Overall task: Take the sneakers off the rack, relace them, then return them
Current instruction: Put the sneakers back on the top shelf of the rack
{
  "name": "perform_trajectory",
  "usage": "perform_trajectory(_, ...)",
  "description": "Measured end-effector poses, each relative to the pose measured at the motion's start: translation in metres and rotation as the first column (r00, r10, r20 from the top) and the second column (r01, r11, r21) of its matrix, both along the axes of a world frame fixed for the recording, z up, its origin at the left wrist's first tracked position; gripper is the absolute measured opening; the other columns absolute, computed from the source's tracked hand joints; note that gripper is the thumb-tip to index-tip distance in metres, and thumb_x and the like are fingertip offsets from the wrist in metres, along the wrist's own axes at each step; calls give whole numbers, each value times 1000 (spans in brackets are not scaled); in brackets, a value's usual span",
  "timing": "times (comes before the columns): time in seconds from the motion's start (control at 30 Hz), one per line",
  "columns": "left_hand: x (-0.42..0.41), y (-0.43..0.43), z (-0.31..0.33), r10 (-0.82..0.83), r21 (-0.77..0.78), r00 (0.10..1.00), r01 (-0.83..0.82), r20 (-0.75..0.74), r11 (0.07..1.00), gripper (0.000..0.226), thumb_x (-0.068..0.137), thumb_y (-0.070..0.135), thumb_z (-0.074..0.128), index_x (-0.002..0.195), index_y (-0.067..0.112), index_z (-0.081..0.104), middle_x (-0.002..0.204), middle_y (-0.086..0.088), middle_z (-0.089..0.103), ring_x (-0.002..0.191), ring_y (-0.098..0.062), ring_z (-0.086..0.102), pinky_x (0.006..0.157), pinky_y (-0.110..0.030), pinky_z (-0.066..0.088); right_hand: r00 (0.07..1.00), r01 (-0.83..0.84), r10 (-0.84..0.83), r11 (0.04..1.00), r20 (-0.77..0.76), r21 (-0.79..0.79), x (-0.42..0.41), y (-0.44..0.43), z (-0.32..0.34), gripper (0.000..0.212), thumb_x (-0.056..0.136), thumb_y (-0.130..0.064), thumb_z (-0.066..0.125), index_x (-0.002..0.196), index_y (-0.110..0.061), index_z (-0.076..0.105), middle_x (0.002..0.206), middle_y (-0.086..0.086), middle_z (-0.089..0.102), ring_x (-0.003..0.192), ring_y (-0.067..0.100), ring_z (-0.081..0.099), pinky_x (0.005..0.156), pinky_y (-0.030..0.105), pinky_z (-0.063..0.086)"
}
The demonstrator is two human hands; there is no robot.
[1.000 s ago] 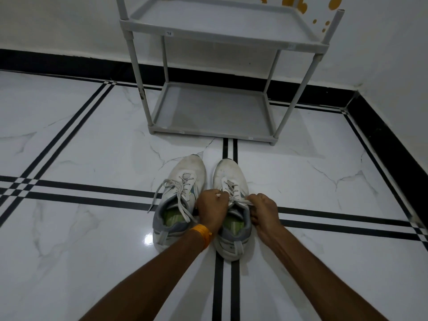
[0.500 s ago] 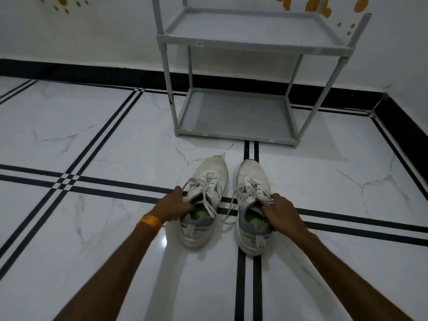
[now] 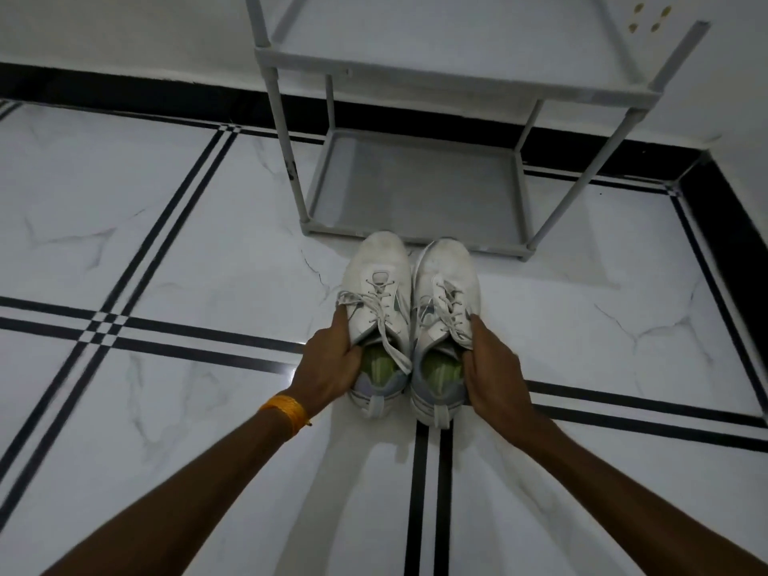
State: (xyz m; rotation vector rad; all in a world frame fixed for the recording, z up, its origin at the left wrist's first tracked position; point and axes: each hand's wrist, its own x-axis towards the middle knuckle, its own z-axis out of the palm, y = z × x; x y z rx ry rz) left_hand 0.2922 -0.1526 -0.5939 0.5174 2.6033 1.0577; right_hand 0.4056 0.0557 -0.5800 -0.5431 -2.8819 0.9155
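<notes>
Two white sneakers with grey heels and green insoles are side by side, toes pointing at the rack. My left hand (image 3: 330,365) grips the outer collar of the left sneaker (image 3: 380,284), thumb inside the opening. My right hand (image 3: 492,367) grips the outer collar of the right sneaker (image 3: 446,280) the same way. Both are laced; a loose lace end trails over the left sneaker's opening. The toes reach the front edge of the grey rack's bottom shelf (image 3: 415,189). The heels seem lifted off the floor, with a shadow beneath.
The grey two-tier shoe rack (image 3: 457,83) stands against a white wall with a black skirting. The floor (image 3: 187,243) is glossy white marble with black inlay lines. A wall corner lies to the right. An orange band is on my left wrist (image 3: 286,411).
My hands left the right sneaker's laces and each took one sneaker by its collar. The pair has been pushed together and moved forward to the rack's bottom shelf.
</notes>
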Motion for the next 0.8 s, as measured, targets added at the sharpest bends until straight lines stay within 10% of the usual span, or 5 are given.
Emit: perform_trajectory(0.8, -115, 92, 497, 76, -11, 997, -76, 29, 997, 61, 89, 9, 48, 146, 17, 27, 103, -15, 70, 86, -36, 67, 80, -45, 57, 987, 62, -59, 998, 150, -15, -130, 86, 487, 61, 96, -8, 47, 151, -11, 21, 129, 18, 54, 101, 35, 62, 86, 47, 53)
